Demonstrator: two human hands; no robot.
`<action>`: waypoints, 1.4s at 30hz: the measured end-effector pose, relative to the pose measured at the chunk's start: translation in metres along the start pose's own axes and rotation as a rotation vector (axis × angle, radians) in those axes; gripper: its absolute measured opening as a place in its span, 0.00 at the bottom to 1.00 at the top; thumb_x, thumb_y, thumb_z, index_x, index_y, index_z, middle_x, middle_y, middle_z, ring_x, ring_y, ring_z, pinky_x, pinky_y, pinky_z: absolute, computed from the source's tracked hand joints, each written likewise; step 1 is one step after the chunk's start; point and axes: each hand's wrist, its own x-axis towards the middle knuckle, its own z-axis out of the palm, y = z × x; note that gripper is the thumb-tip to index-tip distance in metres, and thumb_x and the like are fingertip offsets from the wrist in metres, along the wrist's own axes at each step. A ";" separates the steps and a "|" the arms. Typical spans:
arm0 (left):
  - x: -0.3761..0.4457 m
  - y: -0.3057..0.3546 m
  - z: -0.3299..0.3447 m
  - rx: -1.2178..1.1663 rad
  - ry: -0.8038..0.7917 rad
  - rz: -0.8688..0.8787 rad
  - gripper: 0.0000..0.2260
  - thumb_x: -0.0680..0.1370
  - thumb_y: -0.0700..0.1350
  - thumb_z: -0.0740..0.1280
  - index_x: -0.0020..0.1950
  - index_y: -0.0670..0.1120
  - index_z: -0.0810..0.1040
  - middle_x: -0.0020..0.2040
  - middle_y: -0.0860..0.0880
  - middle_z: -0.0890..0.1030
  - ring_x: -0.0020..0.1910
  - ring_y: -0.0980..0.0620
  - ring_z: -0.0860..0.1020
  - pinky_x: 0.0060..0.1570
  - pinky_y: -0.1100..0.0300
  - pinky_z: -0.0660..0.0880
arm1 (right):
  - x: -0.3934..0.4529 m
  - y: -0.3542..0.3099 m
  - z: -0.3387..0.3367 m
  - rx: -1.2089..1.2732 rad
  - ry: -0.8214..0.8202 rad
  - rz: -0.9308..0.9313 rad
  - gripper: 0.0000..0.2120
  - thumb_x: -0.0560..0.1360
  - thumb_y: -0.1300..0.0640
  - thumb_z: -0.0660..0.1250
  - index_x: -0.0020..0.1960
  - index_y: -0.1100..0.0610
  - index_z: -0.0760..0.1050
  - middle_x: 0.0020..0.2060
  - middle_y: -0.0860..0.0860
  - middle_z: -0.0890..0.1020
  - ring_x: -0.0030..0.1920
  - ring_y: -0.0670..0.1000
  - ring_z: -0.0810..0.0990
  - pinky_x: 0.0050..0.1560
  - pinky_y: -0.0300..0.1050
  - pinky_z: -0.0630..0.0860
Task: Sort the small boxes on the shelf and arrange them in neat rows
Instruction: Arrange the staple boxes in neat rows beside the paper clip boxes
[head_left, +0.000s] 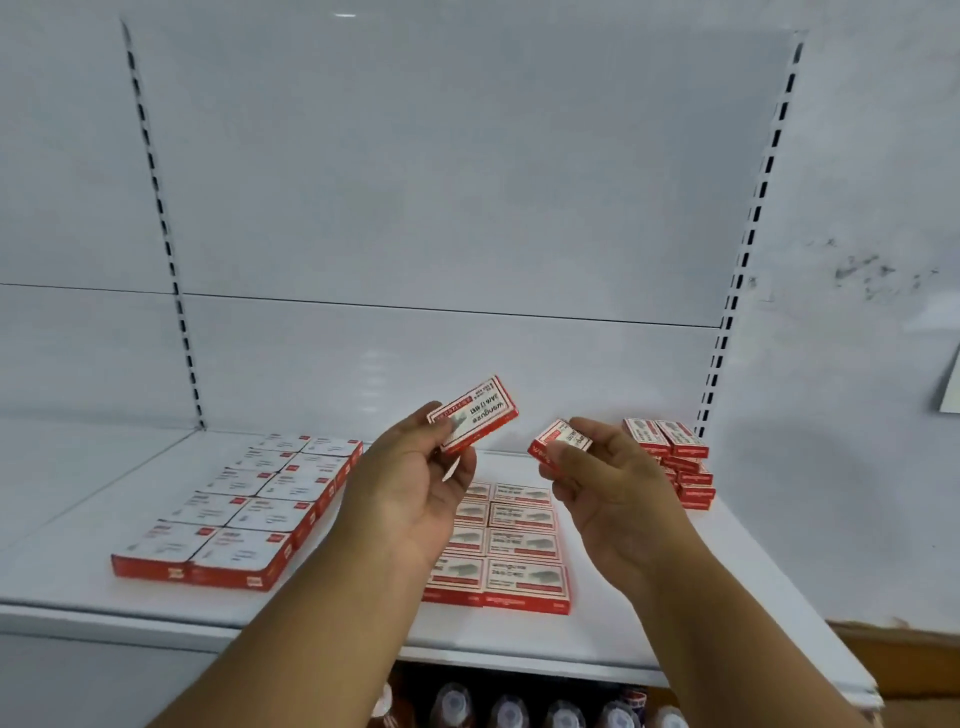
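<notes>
I see the left hand (415, 483) pinching one small box (471, 414) above the shelf (78, 561). The right hand (608, 483) grips another box (558, 441)

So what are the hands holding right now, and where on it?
Each holds one small red-and-white box above the shelf. The left hand pinches its box at the lower-left end; the right hand grips its box around the near end.

A white shelf (78, 519) holds two flat groups of red boxes (244, 499) (514, 545) and a pile (680, 462) at the right.
</notes>
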 end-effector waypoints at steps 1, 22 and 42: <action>0.006 0.006 -0.005 0.028 0.009 0.011 0.08 0.78 0.34 0.68 0.55 0.41 0.81 0.45 0.39 0.86 0.44 0.47 0.83 0.34 0.60 0.78 | 0.002 0.003 0.003 0.030 0.001 0.010 0.27 0.66 0.63 0.75 0.64 0.57 0.74 0.55 0.63 0.81 0.46 0.56 0.81 0.47 0.47 0.79; 0.057 0.022 -0.007 -0.005 0.067 -0.243 0.08 0.79 0.32 0.61 0.57 0.37 0.74 0.48 0.38 0.73 0.37 0.46 0.75 0.29 0.59 0.77 | 0.059 0.005 0.008 -0.276 0.163 0.069 0.10 0.77 0.68 0.65 0.54 0.60 0.82 0.44 0.57 0.86 0.38 0.50 0.77 0.35 0.40 0.69; 0.133 -0.007 -0.001 1.702 -0.209 0.165 0.11 0.78 0.35 0.65 0.44 0.51 0.81 0.53 0.49 0.82 0.54 0.48 0.80 0.58 0.54 0.78 | 0.107 0.040 -0.012 -1.348 0.104 0.101 0.11 0.77 0.62 0.62 0.49 0.63 0.83 0.47 0.59 0.85 0.49 0.59 0.83 0.50 0.52 0.82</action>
